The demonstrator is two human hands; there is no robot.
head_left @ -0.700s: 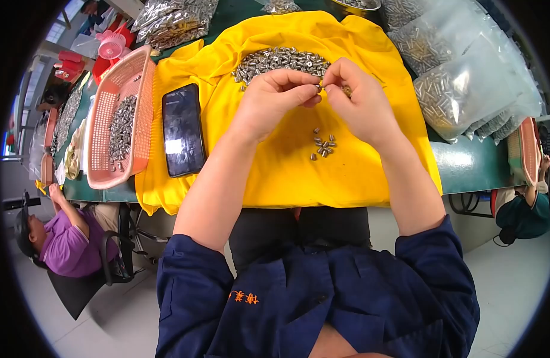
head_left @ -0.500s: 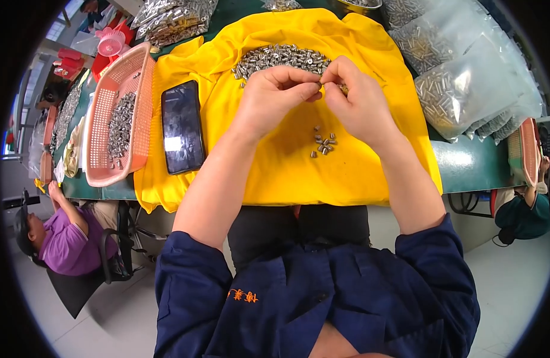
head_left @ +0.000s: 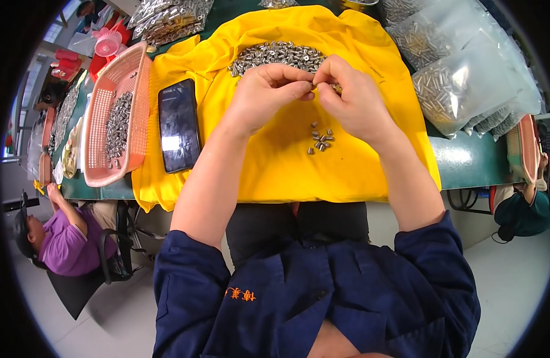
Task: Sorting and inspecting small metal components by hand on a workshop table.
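Note:
My left hand (head_left: 266, 95) and my right hand (head_left: 355, 101) meet fingertip to fingertip above a yellow cloth (head_left: 281, 179). Both are closed in a pinch on a tiny metal piece, mostly hidden by the fingers. More small metal pieces (head_left: 336, 88) peek out from the curled fingers of my right hand. Just beyond the hands lies a heap of small silvery metal cylinders (head_left: 281, 53). Nearer to me, below the hands, a loose cluster of several such cylinders (head_left: 322, 140) rests on the cloth.
A black phone (head_left: 179, 125) lies on the cloth's left side, beside a pink basket (head_left: 140, 119) holding metal parts. Clear bags of cylinders (head_left: 445, 98) are piled on the green table (head_left: 472, 161) at right; more bags (head_left: 170, 21) sit back left. People sit at both sides.
The hands keep their fingertip pinch with only slight finger shifts. The whole view has moved a little; the cylinder cluster and heap look unchanged.

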